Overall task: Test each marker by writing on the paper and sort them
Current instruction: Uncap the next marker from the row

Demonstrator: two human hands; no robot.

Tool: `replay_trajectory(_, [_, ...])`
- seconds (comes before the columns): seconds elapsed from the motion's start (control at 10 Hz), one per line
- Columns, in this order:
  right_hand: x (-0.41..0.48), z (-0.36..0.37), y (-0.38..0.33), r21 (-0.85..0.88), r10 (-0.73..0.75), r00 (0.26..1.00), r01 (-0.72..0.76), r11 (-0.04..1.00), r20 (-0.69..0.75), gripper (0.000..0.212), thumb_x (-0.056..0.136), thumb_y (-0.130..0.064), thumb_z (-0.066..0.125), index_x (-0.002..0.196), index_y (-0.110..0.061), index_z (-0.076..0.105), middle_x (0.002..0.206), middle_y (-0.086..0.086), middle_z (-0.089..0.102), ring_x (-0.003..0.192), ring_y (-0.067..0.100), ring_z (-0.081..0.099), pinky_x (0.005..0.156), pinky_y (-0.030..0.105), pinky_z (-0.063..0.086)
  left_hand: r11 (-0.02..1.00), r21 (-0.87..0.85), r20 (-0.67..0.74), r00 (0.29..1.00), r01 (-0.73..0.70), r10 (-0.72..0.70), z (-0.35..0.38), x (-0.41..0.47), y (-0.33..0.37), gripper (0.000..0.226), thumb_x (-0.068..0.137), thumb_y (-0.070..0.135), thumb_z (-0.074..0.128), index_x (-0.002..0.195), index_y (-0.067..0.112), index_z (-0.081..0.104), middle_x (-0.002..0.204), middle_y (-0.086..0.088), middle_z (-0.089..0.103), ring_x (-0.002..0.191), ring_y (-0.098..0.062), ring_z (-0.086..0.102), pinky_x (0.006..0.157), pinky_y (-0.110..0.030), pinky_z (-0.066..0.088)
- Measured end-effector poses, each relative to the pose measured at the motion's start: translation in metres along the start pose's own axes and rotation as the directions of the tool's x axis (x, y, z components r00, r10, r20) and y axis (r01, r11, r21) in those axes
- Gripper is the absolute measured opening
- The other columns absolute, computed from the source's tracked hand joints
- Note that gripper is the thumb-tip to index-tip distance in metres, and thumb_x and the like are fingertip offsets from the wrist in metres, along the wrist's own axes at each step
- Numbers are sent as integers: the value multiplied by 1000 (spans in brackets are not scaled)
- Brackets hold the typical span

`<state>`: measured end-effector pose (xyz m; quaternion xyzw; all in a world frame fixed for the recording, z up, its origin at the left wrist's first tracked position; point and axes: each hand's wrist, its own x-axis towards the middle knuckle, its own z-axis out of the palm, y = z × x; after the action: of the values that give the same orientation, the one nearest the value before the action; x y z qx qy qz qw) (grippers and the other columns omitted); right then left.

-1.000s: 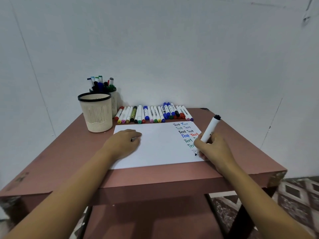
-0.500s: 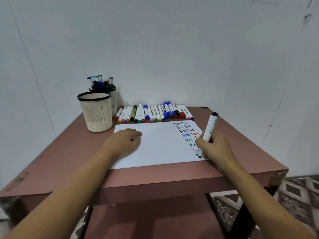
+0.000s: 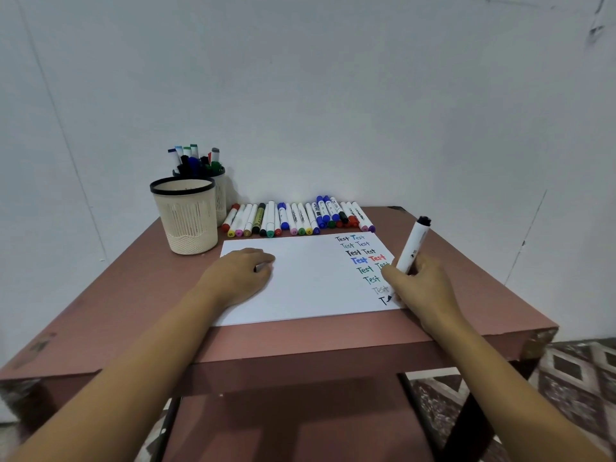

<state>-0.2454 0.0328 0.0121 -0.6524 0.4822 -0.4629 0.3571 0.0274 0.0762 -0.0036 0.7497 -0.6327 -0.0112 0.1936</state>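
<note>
At the near right corner of a white paper (image 3: 310,285), a person's right hand (image 3: 423,288) pinches a white marker (image 3: 413,248) between curled fingers. The black tip is on the sheet beside a black letter T, and the black rear end tilts up and away. That T sits at the foot of two short columns of the word "Test" written in black, blue, red, green and grey. The left hand (image 3: 238,278) rests knuckles-up on the left part of the sheet, fingers curled around a small dark piece (image 3: 256,269) that barely shows.

Behind the paper a row of markers (image 3: 296,218) with coloured caps lies side by side along the far edge of the reddish-brown bench (image 3: 300,341). At the far left stands a cream mesh cup (image 3: 186,216) with a black rim. A second cup (image 3: 220,195) just behind it holds upright markers (image 3: 193,158). A pale, scuffed wall (image 3: 333,95) backs the bench, whose near corners are chipped. Diamond-patterned floor (image 3: 583,368) shows at lower right.
</note>
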Motion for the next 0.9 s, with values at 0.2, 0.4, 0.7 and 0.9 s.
replay_trajectory(0.2, [1,0,2,3,18,999,-18,1000,28,16,84,-11,63,71,-16,56,73,6,66,59,17,62,55,30,47,1000,3,5,1000,-4,4,0,1,0,38,98,33,38,134,28,50,144,7,43,131,-13,39,106,-29,31])
replay_trajectory(0.4, [3,-1,4,0,5,999,-5,1000,-50,21,85,-13,63,67,-14,52,74,7,68,67,21,67,54,29,45,1000,8,3,1000,-10,10,0,1,0,38,98,33,38,134,28,50,144,8,43,131,-12,39,106,-29,31])
replay_trajectory(0.7, [4,0,5,-33,-1,1000,0,999,-25,19,83,-12,63,67,-15,54,70,6,66,66,22,65,53,27,44,1000,-1,1,1000,-7,7,0,0,-1,38,98,34,38,134,29,50,144,8,43,131,-12,39,107,-29,31])
replay_trajectory(0.9, [4,0,5,-18,0,1000,0,1000,-19,19,84,-11,63,67,-17,56,70,2,68,65,20,66,54,29,47,1000,-1,-1,1000,-11,11,1,1,-2,38,98,34,38,134,29,50,144,8,43,131,-12,38,107,-29,31])
